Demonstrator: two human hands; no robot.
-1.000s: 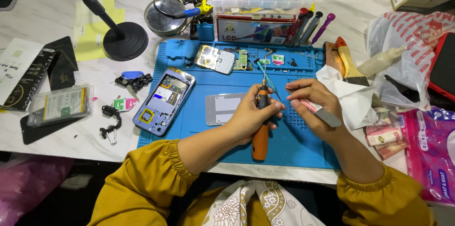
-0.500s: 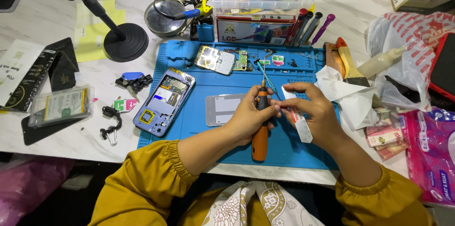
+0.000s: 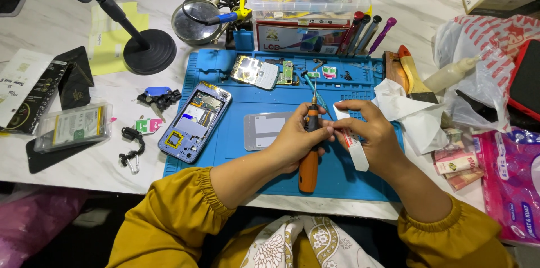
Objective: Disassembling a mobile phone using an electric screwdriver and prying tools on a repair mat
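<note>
Left fingers (image 3: 322, 127) curled tight round the orange-and-black screwdriver (image 3: 309, 150), gripped high on the black collar, orange handle trailing toward the person. Right fingers (image 3: 344, 128) pinched shut on a small white strip-like part with a red mark (image 3: 355, 145), held right against the driver's collar. Both hands hover over the blue repair mat (image 3: 236, 144).

Handling, as I judge it: driver is light, stiff, fine tip; grip near the collar for control. White piece looks thin and flimsy; hold by the edges only.

On the mat: grey panel (image 3: 263, 131) just left of the driver, opened phone (image 3: 195, 120) further left, circuit board (image 3: 254, 71) at the far edge. White tissue (image 3: 402, 107) off the mat's right edge.
</note>
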